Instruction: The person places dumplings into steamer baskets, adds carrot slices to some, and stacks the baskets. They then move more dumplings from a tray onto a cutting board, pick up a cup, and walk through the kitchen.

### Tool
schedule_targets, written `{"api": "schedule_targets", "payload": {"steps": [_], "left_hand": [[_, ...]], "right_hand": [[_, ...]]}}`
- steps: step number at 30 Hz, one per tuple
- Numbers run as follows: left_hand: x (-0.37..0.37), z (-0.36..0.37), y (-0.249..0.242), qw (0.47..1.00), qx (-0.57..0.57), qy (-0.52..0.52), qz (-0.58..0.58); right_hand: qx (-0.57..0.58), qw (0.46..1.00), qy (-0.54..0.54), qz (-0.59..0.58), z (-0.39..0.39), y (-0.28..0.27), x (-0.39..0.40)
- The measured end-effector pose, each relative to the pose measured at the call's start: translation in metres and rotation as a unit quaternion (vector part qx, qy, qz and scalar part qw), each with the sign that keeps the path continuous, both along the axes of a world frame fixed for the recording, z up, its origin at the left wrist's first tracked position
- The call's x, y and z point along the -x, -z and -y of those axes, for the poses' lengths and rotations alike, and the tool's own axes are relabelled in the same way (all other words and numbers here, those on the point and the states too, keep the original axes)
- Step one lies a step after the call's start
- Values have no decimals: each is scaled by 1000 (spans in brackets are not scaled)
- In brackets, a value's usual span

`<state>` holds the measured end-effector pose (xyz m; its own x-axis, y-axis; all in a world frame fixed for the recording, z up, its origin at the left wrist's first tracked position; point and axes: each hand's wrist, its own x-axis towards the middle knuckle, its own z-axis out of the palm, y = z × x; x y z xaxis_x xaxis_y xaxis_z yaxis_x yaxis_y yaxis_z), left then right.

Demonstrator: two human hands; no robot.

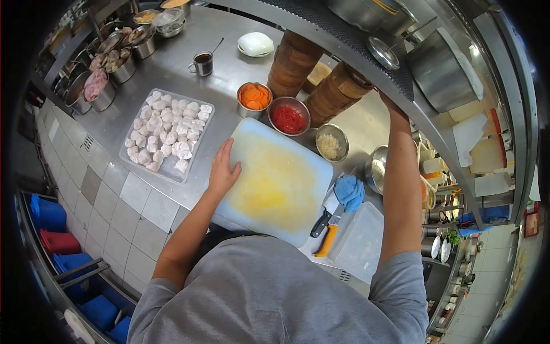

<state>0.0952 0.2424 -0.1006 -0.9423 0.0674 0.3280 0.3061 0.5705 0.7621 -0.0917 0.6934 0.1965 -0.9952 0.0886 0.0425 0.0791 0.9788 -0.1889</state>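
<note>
My left hand [223,169] rests at the left edge of a white cutting board [246,146], fingers stretched out and thumb apart. Yellow stains cover the middle of the board. My right forearm reaches forward under the overhead shelf, and the shelf hides that hand. Close to where the arm disappears stand stacked brown bamboo steamers [339,90]. Beyond the board's far edge are a steel container of orange carrot slices [254,97], a bowl of red shreds [287,117] and a bowl of pale chopped bits [329,145].
Left of the board lies a clear tray [211,109] of several white dumplings. A black-handled knife [322,223], an orange-handled knife [327,241], a blue cloth [349,192] and a plastic container [362,243] sit to the right. The metal shelf [321,30] hangs overhead. A cup [202,64] stands farther back.
</note>
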Motion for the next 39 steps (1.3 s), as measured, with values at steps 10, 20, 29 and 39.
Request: {"api": "schedule_targets", "payload": {"steps": [10, 20, 29, 39], "left_hand": [[45, -54, -87, 979, -165, 118, -11], [254, -233, -176, 913, -299, 263, -91], [343, -294, -107, 729, -595, 192, 279], [306, -292, -123, 810, -480, 223, 254]], "right_hand": [[284, 953, 106, -20, -34, 52, 14], [534, 826, 136, -123, -37, 117, -1], [791, 609, 34, -57, -9, 118, 1], [812, 582, -3, -54, -15, 128, -2]]}}
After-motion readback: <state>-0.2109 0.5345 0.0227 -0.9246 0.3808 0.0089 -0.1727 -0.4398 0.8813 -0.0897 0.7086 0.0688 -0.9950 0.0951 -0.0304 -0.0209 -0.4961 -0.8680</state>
